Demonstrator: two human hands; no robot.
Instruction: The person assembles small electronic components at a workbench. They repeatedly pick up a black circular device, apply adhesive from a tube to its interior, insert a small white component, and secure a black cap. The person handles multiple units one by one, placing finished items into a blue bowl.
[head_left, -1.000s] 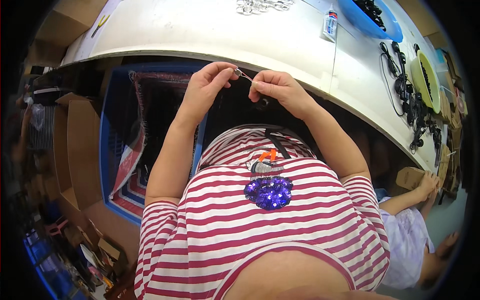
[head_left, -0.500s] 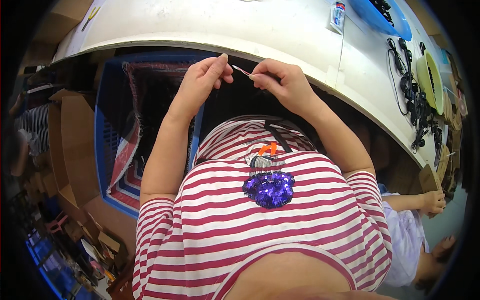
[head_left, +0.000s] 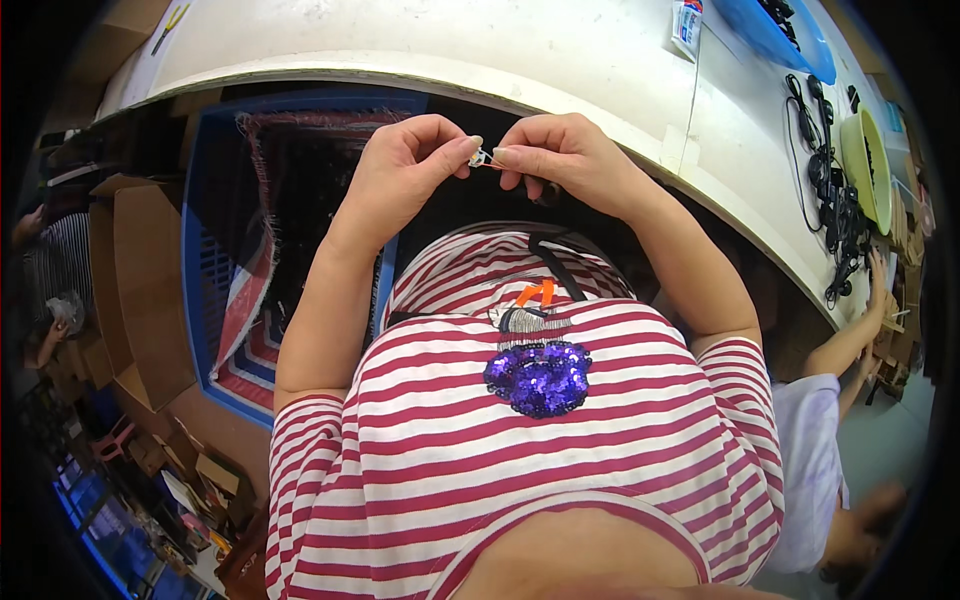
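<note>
In front of my lap, just off the table's near edge, my two hands almost meet at the fingertips. My left hand pinches a small whitish part between thumb and forefinger; it is too small to name exactly. My right hand is closed in a pinch on thin reddish wires, which run to that small part. Whether the wires are joined to it or only touch it, I cannot tell. Something dark and rounded shows under my right fingers, unclear what.
The white table curves across the far side. On it lie yellow-handled pliers, a white tube, a blue basin, black cables and a yellow-green basin. A blue crate stands left; a co-worker's arm reaches in at right.
My hands have come together, and the small whitish part now shows at my left fingertips against the wires. The co-worker at right has moved an arm to the table; the cardboard piece no longer shows in hand.
</note>
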